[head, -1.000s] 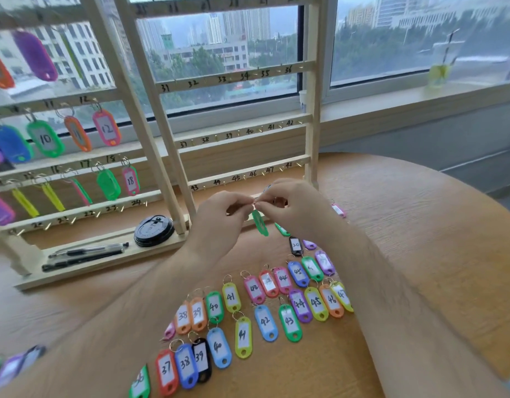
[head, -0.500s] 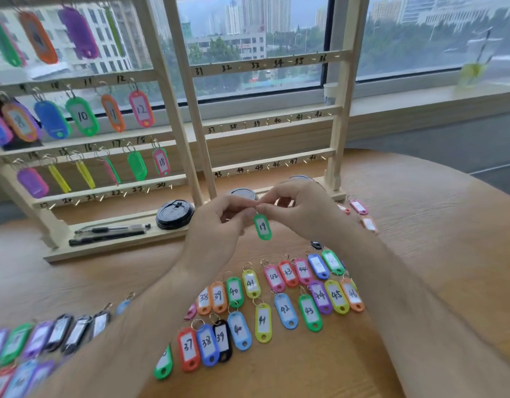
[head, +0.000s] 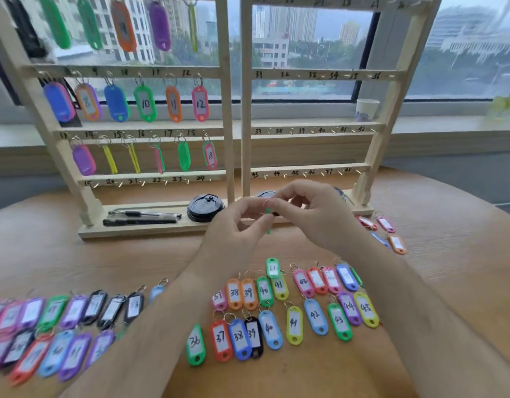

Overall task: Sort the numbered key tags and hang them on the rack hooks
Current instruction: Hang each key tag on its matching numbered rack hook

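Left hand (head: 236, 225): raised in front of the rack's (head: 233, 124) base, fingers curled, thumb and forefinger pinched on the green tag (head: 268, 230) at its ring end.
Right hand (head: 314, 214): brought against the left, fingertips pinched on the same tag's ring.
Green tag: held edge-on between both hands, hung clear of the table (head: 449, 254), below the rack's lowest right rail.
Rack: stood upright; hooks 19–24 and 31–48 are seen as bare pegs.
Loose tags (head: 291, 311): laid in rows on the person's side of the rack, between and beside the forearms.
Open room: a bare table strip is left between the rack's base and the rows.
Rack base: two pens (head: 141, 218) and a black lid (head: 203, 208) are laid there.
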